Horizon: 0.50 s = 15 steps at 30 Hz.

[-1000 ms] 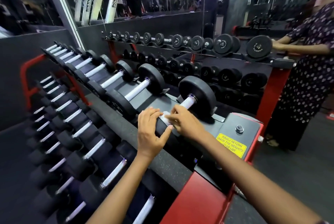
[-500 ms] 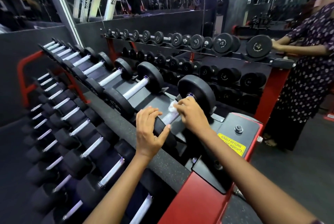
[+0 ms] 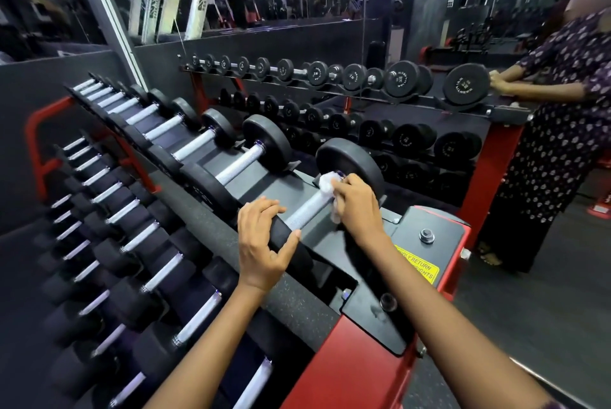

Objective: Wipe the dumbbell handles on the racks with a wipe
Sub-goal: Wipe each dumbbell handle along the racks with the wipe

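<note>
The nearest dumbbell on the top rack has a silver knurled handle and a black far weight. My right hand grips a white wipe wrapped round the far end of that handle, close to the far weight. My left hand grips the top of the dumbbell's near black weight, fingers over it and thumb on the right side. More dumbbells with silver handles lie in a row to the left on the same rack.
A lower tier of dumbbells runs along the left. A red rack frame with a yellow label is at the front. A second rack stands behind. A person in patterned clothes stands at the right.
My right hand has slid the wipe up the handle from its near end to the far weight. My left hand has stayed on the near weight.
</note>
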### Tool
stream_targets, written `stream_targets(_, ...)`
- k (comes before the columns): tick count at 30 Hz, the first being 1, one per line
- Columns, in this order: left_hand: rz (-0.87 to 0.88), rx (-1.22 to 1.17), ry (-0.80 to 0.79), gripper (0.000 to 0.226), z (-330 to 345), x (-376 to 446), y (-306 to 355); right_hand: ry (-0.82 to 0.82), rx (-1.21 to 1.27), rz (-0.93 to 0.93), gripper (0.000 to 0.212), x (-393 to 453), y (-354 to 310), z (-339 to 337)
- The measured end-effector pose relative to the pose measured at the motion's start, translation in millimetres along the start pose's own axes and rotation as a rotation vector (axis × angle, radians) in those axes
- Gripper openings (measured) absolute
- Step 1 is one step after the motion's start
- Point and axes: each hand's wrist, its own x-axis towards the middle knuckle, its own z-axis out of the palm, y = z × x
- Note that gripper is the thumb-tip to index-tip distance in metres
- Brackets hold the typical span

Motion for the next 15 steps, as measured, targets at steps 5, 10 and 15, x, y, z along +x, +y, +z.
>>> stream_targets(5,0.008,0.000,0.005,0.029,0.0,0.1,1.5,-0.077,-0.062,-0.070,0.025,-21.1,-12.8,8.1)
stream_targets(10,-0.011,0.025,-0.007,0.028,0.6,-0.9,5.4,-0.035,-0.107,0.110,0.026,-7.6,-7.5,2.3)
stream_targets(15,-0.009,0.041,-0.009,0.030,0.2,-0.6,4.7,-0.112,0.102,-0.017,0.011,-22.2,-18.3,3.9)
